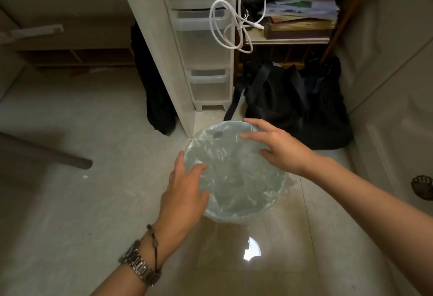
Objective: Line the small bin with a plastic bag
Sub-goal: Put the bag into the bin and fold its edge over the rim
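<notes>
Seen from above: the small bin stood on the pale tiled floor, just in front of a clear plastic drawer unit and beside a black bag. A translucent plastic bag lay inside it, its edge folded over the rim. The left hand hung over the near-left rim and the right hand over the far-right rim, both with fingers spread and clasping nothing. A watch circled the left wrist.
</notes>
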